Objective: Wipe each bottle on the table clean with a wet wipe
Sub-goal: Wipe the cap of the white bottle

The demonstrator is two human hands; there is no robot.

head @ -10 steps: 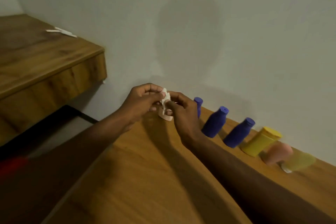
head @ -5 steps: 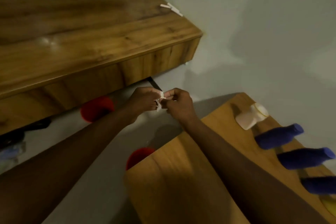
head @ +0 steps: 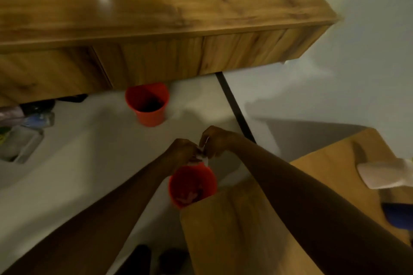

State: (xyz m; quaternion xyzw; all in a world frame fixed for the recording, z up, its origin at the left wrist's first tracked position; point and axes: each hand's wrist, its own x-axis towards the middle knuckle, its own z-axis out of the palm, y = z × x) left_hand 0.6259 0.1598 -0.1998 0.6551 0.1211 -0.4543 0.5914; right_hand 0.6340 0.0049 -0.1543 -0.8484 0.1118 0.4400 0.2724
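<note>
Pinching wipe (head: 203,156), hands (head: 182,151) now above red bin (head: 192,186)

left hand (head: 182,152), right hand (head: 218,140) and wet wipe (head: 205,159) moved from table (head: 234,230) to above red bin (head: 173,194)

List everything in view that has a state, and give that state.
left hand: pinching the wet wipe.
right hand: pinching the wet wipe.
wet wipe: crumpled, held over the near red bin.
near red bin: upright, open, pale scraps inside.
far red bin: upright, open, dark inside.
pale bottle: on the table, untouched.
blue bottle: on the table, untouched, cut off by the frame edge.
</note>
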